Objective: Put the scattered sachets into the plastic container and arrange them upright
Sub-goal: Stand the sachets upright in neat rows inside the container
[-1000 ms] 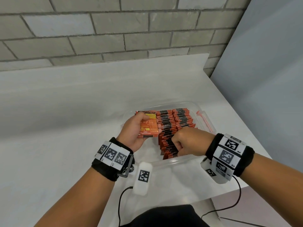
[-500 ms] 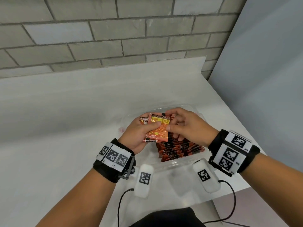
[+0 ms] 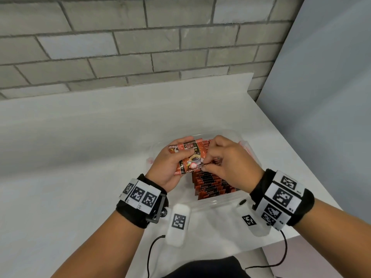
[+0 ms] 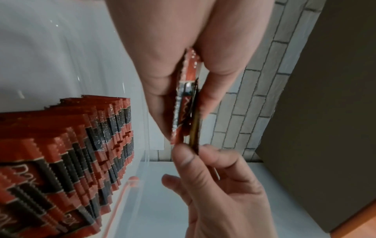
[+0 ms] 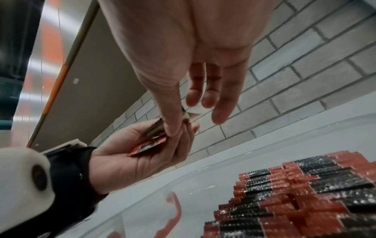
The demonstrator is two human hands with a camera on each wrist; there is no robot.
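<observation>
My left hand (image 3: 177,157) grips a small stack of red-and-black sachets (image 3: 190,157) above the far left of the clear plastic container (image 3: 217,202). The stack's top sachet shows a coffee-cup print. My right hand (image 3: 206,165) pinches the stack's lower right corner between thumb and forefinger. In the left wrist view the held sachets (image 4: 186,104) show edge-on, with the right hand (image 4: 189,153) pinching their end. In the right wrist view the right hand (image 5: 179,124) pinches the sachets (image 5: 149,145). Rows of upright sachets (image 3: 209,187) fill the container's right part.
The container sits on a white table (image 3: 80,167) near its right edge (image 3: 301,169) and front edge. A brick wall (image 3: 140,47) runs behind and a grey panel (image 3: 321,97) stands to the right. Cables hang from both wrists.
My right hand left the rows in the container and came up to the stack in my left hand. The stack's visible face changed from orange-yellow to the dark coffee print.
</observation>
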